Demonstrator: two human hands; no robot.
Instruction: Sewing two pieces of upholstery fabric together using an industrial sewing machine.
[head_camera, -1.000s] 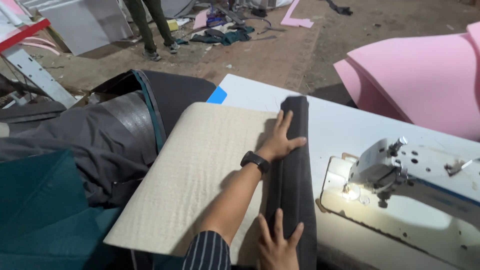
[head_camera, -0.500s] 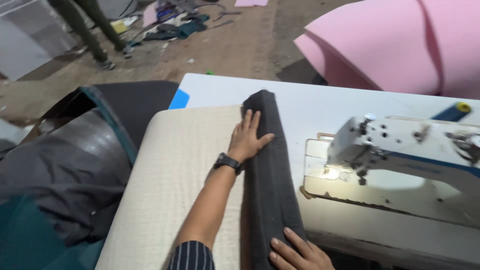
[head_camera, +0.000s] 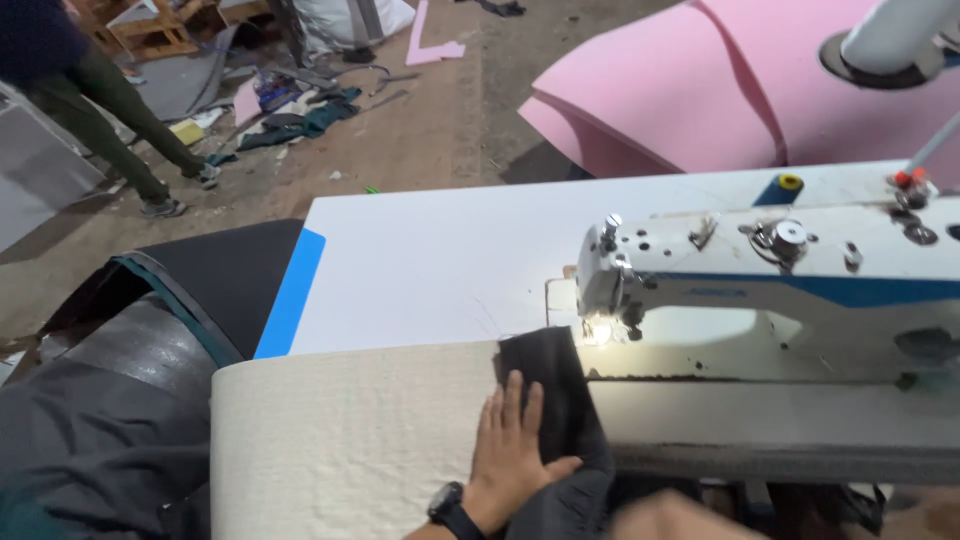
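A left hand (head_camera: 512, 450), fingers spread flat, presses the seam where a dark fabric strip (head_camera: 553, 400) meets a cream quilted panel (head_camera: 340, 440) on the white counter (head_camera: 440, 270). The right hand (head_camera: 670, 518) is a blur at six o'clock; its grip cannot be told. At two o'clock, the sewing machine (head_camera: 770, 270) needle is just beyond the strip's end. Feeding looks about to start: edges must stay aligned.

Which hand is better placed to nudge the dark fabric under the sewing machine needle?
Probably the left hand: it lies flat on the dark fabric, just short of the lit needle area of the sewing machine. The right hand is blurred at the bottom edge.
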